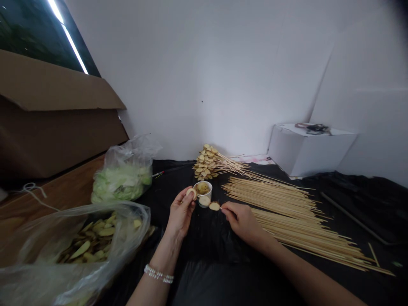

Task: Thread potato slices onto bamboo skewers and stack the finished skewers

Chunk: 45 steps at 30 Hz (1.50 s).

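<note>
Between the fingers and thumb of my left hand (181,214) is a pale round potato slice (191,194). My right hand (241,220) is closed around a thin wooden skewer, most of it hidden by the hand. Two potato slices (214,206) appear in line with the skewer's tip, reaching left toward my left hand. Just behind them stands a white cup (209,188) with potato pieces inside. Beyond the cup lies a pile of skewered potato slices (205,163), their sticks pointing right.
Many bare wooden skewers (280,199) lie on the black sheet (210,250) at right. An open plastic bag (134,238) of potato slices is at left, with a bag of pale green vegetables (119,180) behind it. A white box (306,153) stands back right; a cardboard box (57,136) stands far left.
</note>
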### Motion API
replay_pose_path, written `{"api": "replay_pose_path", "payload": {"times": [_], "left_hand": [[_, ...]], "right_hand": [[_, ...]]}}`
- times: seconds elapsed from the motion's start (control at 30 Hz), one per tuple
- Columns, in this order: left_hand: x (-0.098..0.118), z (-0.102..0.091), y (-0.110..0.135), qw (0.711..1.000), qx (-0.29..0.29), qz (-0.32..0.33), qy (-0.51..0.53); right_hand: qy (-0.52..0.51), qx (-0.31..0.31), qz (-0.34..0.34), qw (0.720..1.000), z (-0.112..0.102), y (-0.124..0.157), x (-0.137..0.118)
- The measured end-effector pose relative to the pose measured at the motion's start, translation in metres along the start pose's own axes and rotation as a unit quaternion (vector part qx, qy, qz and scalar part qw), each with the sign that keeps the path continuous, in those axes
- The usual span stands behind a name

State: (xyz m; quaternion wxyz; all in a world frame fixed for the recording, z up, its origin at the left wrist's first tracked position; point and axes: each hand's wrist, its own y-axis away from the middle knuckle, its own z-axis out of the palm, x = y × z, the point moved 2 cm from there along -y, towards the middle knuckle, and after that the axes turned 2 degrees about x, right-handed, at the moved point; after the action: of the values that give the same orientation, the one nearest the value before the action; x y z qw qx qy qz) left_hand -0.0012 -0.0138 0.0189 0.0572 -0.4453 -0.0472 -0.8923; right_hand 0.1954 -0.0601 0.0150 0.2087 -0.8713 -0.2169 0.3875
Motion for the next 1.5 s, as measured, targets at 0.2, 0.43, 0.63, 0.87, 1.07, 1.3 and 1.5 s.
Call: {"api": "replay_pose_path", "payload": {"times": [0.2,0.43,0.63,0.87,1.07,1.3,1.5], "left_hand": [[0.001,-0.001,0.000,1.000,-0.006,0.016,-0.016],[0.003,0.002,0.003,0.997,0.011,0.051,-0.059],[0.003,0.000,0.001,0.989,0.007,0.087,-0.121],[-0.004,-0.006,-0.003,0.980,-0.010,0.105,-0.167],[-0.011,-0.006,-0.003,0.995,0.024,0.046,-0.090],[-0.011,-0.003,-0.001,0.998,0.024,-0.025,-0.057],[-0.005,-0.004,-0.003,0.998,0.041,-0.002,-0.056]], "right_hand": [[0.003,-0.010,0.004,1.000,-0.001,0.000,-0.001],[0.011,-0.030,0.021,0.999,-0.002,0.000,-0.004],[0.021,-0.045,0.028,0.998,-0.001,0.001,-0.003],[0.015,-0.038,0.034,0.999,0.003,0.003,0.001],[0.005,-0.041,0.033,0.999,0.006,0.002,0.003],[0.001,-0.026,0.027,0.999,0.003,0.001,0.001],[0.031,-0.055,0.022,0.998,0.006,0.001,0.004]]}}
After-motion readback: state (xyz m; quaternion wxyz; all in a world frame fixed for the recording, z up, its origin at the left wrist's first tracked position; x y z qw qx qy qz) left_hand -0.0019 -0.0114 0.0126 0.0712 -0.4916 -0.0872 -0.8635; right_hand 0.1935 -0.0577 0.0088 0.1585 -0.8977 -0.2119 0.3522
